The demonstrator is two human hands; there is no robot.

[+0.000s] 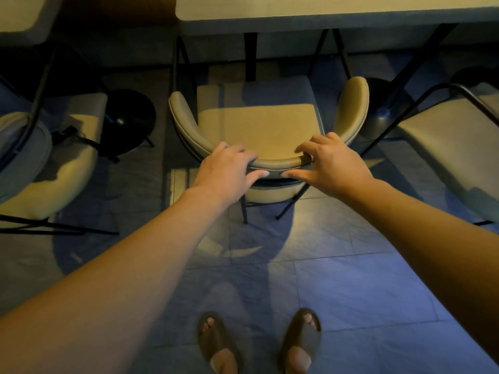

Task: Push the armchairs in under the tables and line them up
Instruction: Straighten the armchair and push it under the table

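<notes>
With my left hand (226, 168) clasping the curved backrest (278, 161) and my right hand (333, 164) pinching it, I can steer the armchair (259, 125) squarely; its front edge lies just under the far table (324, 14), between neighbouring chairs (445, 136) left and right.

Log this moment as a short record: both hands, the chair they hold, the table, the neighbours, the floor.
left hand: grips the backrest top, fingers curled over it, thumb behind
right hand: grips the same rim further right
middle armchair: faces the table, most of its seat still out from under it
table: ahead, dark legs below
left armchair: angled, its seat out in the open
right armchair: angled, partly cut off by the frame
floor: tiled, sandalled feet behind the chair
</notes>
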